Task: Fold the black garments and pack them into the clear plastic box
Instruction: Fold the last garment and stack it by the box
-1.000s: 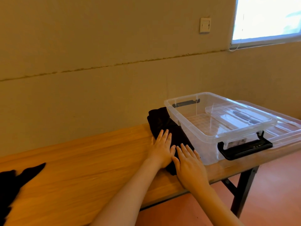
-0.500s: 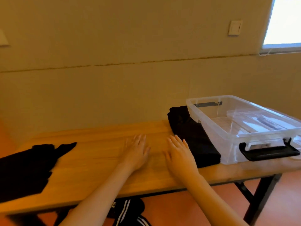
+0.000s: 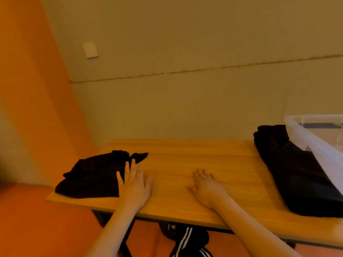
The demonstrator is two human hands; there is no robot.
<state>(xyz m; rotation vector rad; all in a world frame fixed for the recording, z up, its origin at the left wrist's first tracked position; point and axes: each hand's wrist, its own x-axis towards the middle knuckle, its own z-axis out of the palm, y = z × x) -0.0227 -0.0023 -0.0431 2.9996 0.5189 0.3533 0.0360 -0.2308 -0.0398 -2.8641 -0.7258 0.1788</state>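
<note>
My left hand (image 3: 134, 186) lies flat with its fingers (image 3: 130, 168) straight and spread, their tips just over the near edge of the loose black garment (image 3: 94, 175), which sits crumpled to the left of them on the worktop (image 3: 185, 158). My right hand (image 3: 207, 186) rests on bare wood, fingers relaxed and slightly bent, holding nothing. Well to the right of those fingers lies the folded garment (image 3: 295, 175), a neat dark stack pressed against the side wall of the clear box (image 3: 315, 143), not inside it. From here I can see only a corner of the box, so I cannot tell whether anything is packed in it.

I judge the task roughly half through: one piece is folded but not yet boxed, and the one at my left fingers is unfolded. It needs spreading, folding, then both go in. Under the worktop a dark striped cloth (image 3: 187, 238) lies on the floor.
</note>
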